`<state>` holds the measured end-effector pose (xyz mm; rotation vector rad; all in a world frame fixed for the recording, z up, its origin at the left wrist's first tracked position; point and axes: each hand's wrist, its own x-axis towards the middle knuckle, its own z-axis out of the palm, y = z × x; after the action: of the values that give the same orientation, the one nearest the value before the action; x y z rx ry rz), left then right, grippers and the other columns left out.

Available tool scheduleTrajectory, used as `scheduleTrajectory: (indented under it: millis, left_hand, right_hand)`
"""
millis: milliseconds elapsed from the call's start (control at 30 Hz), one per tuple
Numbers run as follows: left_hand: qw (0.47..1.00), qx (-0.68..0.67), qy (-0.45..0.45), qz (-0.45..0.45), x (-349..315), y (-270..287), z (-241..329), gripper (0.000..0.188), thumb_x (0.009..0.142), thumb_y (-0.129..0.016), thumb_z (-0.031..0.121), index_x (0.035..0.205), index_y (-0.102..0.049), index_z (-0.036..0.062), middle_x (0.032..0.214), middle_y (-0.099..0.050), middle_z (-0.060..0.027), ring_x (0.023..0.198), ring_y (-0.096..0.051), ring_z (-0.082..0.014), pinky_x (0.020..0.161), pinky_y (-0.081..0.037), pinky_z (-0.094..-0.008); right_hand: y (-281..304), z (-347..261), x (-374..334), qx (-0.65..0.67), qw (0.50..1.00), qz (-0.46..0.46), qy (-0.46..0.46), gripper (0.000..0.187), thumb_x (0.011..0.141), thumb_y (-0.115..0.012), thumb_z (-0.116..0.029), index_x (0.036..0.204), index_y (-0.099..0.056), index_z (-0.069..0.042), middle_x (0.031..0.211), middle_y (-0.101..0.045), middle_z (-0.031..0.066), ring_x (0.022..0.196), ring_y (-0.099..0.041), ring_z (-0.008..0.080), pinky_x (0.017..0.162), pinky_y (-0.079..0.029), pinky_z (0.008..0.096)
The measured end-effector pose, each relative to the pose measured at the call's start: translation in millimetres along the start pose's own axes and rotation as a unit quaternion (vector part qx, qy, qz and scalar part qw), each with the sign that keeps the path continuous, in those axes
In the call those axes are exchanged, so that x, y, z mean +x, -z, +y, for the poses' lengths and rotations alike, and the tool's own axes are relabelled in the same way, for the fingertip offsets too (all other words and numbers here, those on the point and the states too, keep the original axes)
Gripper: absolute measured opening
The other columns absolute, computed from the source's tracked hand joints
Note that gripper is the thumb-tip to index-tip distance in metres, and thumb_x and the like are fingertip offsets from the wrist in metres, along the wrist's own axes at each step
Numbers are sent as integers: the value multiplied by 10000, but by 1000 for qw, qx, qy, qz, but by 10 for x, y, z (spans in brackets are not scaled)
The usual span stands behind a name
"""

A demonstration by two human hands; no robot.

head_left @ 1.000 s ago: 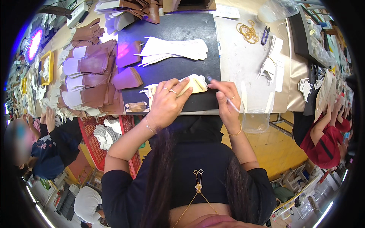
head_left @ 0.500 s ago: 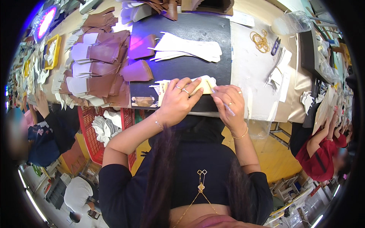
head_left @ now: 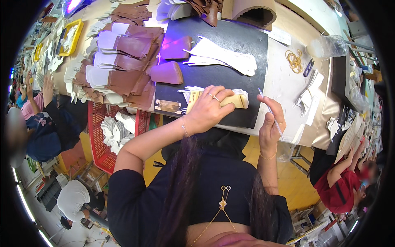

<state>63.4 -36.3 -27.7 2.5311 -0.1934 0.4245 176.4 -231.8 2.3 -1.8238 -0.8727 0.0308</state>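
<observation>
Yellow piece lying flat, slim pen tilted

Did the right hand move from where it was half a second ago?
Yes, to the right. The right hand reached in over the black mat before; now it has drawn back to about the mat's right edge.

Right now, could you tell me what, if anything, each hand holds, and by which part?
The right hand holds a pen around its middle, between thumb and fingers. The left hand rests over the middle of the yellow piece, seemingly pressing down.
</observation>
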Motion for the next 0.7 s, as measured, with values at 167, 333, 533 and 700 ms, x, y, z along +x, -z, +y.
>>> scheduleTrajectory:
  millis: [167,333,533,700]
  left_hand:
    - [999,-19,-11,-40,79,67,14,220,815,-681,124,1029,-636,96,1189,-575,-129,1087,-578,-340,954,-464,-457]
    - [997,-58,6,-59,164,245,76,225,826,-673,86,1046,-630,77,1179,-580,-143,1063,-606,-328,914,-491,-432]
    - [988,-144,48,-3,413,550,3,269,817,-776,60,1072,-691,60,1169,-596,-132,1007,-659,-308,855,-557,-391]
    - [997,-74,27,19,873,522,-474,208,853,-757,126,1048,-710,72,1148,-646,-106,1036,-659,-295,868,-531,-409]
  right_hand:
    - [68,-7,-8,-1,1000,22,-1,338,1089,-497,-274,1173,-678,-1,1112,-728,147,1030,-660,293,943,-505,383]
    - [118,-7,-8,-11,999,35,-1,334,1090,-496,-262,1164,-678,8,1098,-726,151,1035,-663,290,936,-509,376]
    - [138,23,-3,4,999,50,-13,318,1091,-493,-236,1148,-685,11,1096,-726,156,1030,-663,289,936,-510,377]
    - [156,20,-15,-1,999,44,-6,301,1089,-496,-213,1185,-670,13,1124,-720,163,1052,-666,286,941,-511,375]
